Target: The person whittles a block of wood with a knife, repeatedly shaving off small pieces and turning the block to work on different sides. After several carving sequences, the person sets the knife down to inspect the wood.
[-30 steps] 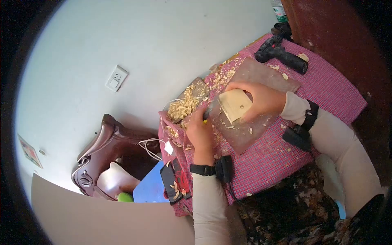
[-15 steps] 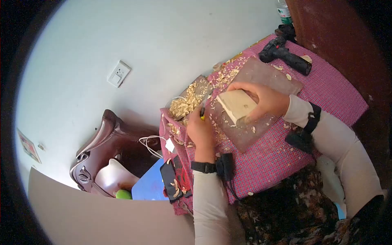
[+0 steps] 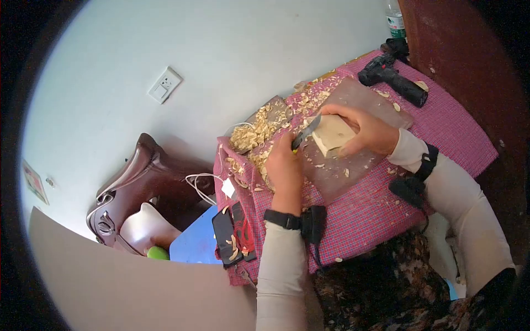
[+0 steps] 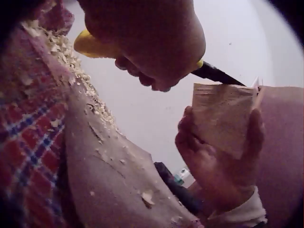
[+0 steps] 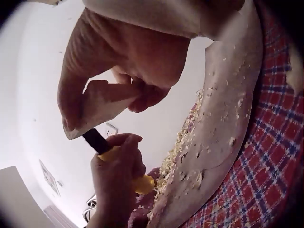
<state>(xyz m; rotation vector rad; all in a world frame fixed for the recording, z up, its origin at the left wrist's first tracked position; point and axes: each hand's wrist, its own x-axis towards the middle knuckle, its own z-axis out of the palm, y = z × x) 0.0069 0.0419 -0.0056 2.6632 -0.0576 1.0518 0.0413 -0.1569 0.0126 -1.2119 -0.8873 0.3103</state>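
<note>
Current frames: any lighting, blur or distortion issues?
Head: wall softly lit, frame edges vignetted black. Left wrist: left hand dark against the brighter wall, purplish cast. Right wrist: edge of mat bowed, likely lens distortion; shavings look soft.

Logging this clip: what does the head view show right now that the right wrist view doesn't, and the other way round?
Only the head view: the black power drill, the bottle beyond it, and the black phone at the table's edge.

Only the right wrist view: the yellow butt end of the knife's handle, jutting from the left hand.

Both: the left hand holding the knife, the right hand gripping the pale wood block, wood shavings, the checked cloth and the wall socket.
</note>
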